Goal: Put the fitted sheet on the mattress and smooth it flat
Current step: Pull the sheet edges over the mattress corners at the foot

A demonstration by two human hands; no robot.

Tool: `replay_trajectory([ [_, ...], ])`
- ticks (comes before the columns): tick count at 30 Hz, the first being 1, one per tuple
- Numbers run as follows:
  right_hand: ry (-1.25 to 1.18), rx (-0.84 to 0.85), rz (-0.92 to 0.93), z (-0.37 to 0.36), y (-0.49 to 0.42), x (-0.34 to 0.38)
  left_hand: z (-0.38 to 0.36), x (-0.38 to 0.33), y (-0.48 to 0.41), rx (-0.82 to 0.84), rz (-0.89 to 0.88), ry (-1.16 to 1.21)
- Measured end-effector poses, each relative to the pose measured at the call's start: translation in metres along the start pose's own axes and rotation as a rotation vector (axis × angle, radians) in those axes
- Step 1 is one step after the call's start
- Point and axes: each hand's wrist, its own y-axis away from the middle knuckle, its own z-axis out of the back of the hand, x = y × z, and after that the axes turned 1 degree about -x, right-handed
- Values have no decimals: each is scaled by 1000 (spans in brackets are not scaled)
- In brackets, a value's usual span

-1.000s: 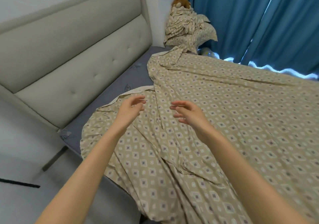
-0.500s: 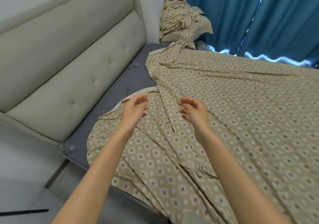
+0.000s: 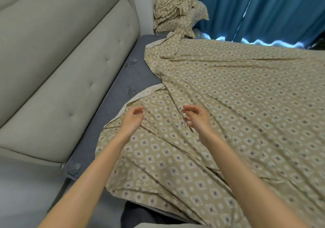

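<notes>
Head view. The fitted sheet (image 3: 228,113) lies spread over most of the mattress (image 3: 123,85), wrinkled, with its pale hem (image 3: 140,95) folded short of the headboard (image 3: 61,60). A grey strip of mattress along the headboard and the near corner is uncovered. The left hand (image 3: 131,120) and right hand (image 3: 197,117) hover just above the sheet near the hem. The fingers (image 3: 139,110) of both hands are spread and curled, gripping nothing.

Probable faults from this state:
- Grasping mid-panel fabric instead of the hem would drag folds toward the headboard without seating the corner.
- Pulling the near corner hard may unseat the opposite corners; those are out of view.
- The bundled matching bedding (image 3: 177,9) at the far corner touches the sheet edge and may snag it.
- Smoothing before the corners are tucked would leave creases trapped.
</notes>
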Motion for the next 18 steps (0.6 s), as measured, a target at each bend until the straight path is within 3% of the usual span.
replay_trajectory([
  [9,-72,-211,-88,-119,-14,-9,97,39,-98,351,-111,-402],
  [18,8,-282,-145,-149,-13,-45,97,69,-141,527,-213,-690],
])
